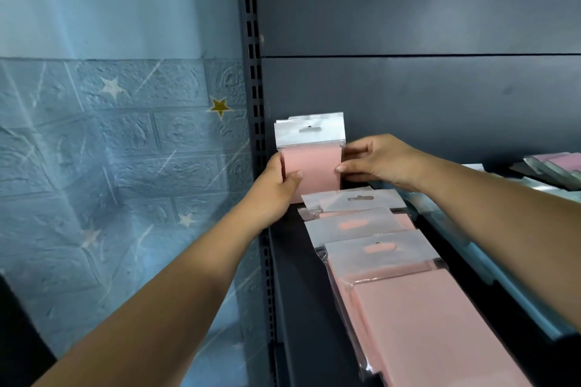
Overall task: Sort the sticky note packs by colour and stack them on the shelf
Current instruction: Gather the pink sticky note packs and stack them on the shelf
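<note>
Pink sticky note packs [311, 154] stand upright at the back left corner of the dark grey shelf [295, 276], gripped from both sides. The left hand [276, 192] curls round their left edge with the thumb across the front; the right hand [374, 163] pinches the right edge, thumb on the front face. Each pack sits in a clear sleeve topped by a silvery white header with a hang slot; no writing can be read on it. In front, a row of more pink packs [393, 276] lies flat and overlapping, running toward the camera. Far right, pale purple packs [556, 163] lie on the shelf. Left of the slotted upright [254, 104] is a blue brick-pattern wall [110, 151] with stars.
</note>
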Available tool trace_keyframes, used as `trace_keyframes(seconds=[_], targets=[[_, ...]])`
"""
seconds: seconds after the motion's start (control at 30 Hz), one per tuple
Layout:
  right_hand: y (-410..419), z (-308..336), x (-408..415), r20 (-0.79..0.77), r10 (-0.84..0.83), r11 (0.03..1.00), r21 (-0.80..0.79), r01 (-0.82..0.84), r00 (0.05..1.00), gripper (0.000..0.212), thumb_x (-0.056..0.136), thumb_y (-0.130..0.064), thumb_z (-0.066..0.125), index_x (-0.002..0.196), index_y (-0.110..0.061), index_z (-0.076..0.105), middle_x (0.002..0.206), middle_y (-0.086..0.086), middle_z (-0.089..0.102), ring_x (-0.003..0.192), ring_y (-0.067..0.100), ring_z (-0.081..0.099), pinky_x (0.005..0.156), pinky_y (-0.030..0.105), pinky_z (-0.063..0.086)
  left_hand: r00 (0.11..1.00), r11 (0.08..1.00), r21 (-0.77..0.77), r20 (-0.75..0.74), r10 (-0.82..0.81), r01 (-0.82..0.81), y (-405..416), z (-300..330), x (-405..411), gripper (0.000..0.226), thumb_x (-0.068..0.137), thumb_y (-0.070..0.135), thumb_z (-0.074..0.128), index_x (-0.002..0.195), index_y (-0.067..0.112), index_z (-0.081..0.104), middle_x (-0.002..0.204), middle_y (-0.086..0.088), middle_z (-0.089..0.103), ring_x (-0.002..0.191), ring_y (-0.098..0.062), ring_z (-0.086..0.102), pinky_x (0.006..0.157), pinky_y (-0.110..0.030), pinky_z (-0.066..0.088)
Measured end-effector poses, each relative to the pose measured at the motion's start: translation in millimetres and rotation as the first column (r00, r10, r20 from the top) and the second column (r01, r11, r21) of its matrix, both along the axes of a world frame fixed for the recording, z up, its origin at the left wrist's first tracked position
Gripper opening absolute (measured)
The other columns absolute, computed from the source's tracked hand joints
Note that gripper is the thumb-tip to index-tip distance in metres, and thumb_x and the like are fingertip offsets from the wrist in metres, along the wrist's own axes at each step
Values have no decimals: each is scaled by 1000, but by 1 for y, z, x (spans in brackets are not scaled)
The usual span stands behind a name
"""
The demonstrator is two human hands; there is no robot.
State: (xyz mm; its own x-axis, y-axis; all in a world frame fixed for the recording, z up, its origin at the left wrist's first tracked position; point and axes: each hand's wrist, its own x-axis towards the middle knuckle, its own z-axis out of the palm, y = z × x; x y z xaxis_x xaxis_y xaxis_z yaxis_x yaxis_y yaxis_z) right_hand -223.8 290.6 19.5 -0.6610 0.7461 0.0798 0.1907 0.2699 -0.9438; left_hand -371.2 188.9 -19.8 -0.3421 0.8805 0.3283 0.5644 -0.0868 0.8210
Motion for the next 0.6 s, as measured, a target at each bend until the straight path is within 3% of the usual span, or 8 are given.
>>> trace_keyframes(seconds=[0.13, 0.23, 0.3, 0.4, 0.5, 0.6], targets=[[2, -1, -4, -23, -47, 999, 5, 47, 999, 33, 85, 7, 59, 116, -2, 61, 95, 4, 66, 79, 7, 61, 72, 16, 53, 990, 995, -2, -105, 99, -100, 6, -2, 0, 41, 99, 19, 38, 140, 15, 35, 136, -7, 37, 124, -17, 38, 90, -15, 24], [3, -3, -4, 9, -71, 997, -10, 71, 997, 28, 87, 4, 57, 114, 0, 61, 93, 3, 66, 79, 9, 62, 71, 16, 53, 991, 989, 57, -18, 135, -134, 9, -5, 3, 43, 97, 14, 43, 139, 12, 36, 136, -8, 45, 125, -21, 44, 101, -25, 33], [3, -4, -4, 20, -82, 996, -13, 83, 996, 26, 88, 3, 56, 113, -1, 61, 100, 7, 65, 81, 12, 62, 73, 18, 55, 984, 981, 83, 51, 170, -174, 9, -6, 4, 40, 96, 11, 46, 135, 8, 41, 134, -8, 50, 123, -21, 48, 97, -24, 36], [2, -2, -3, 28, -82, 996, -45, 83, 996, 26, 90, 2, 53, 115, 0, 60, 105, 9, 63, 86, 15, 62, 76, 23, 55, 979, 974, 97, 9, 203, -203, 8, -7, 3, 34, 94, 11, 49, 128, 6, 52, 130, -6, 56, 120, -18, 51, 91, -18, 35], [2, -1, -3, 17, -82, 991, -102, 83, 996, 24, 91, 2, 52, 114, 2, 59, 98, 8, 64, 75, 11, 61, 65, 19, 55, 979, 973, 108, 25, 200, -202, 9, -6, 3, 31, 93, 12, 52, 122, 9, 60, 123, -5, 63, 114, -19, 57, 97, -26, 42], [4, -1, -4, 31, -110, 990, -89, 112, 993, 23, 91, 1, 53, 112, 5, 59, 104, 12, 64, 75, 11, 61, 77, 26, 53, 977, 971, 111, 61, 206, -212, 10, -6, 3, 29, 92, 12, 53, 119, 10, 63, 116, -5, 66, 108, -20, 60, 96, -33, 46]])
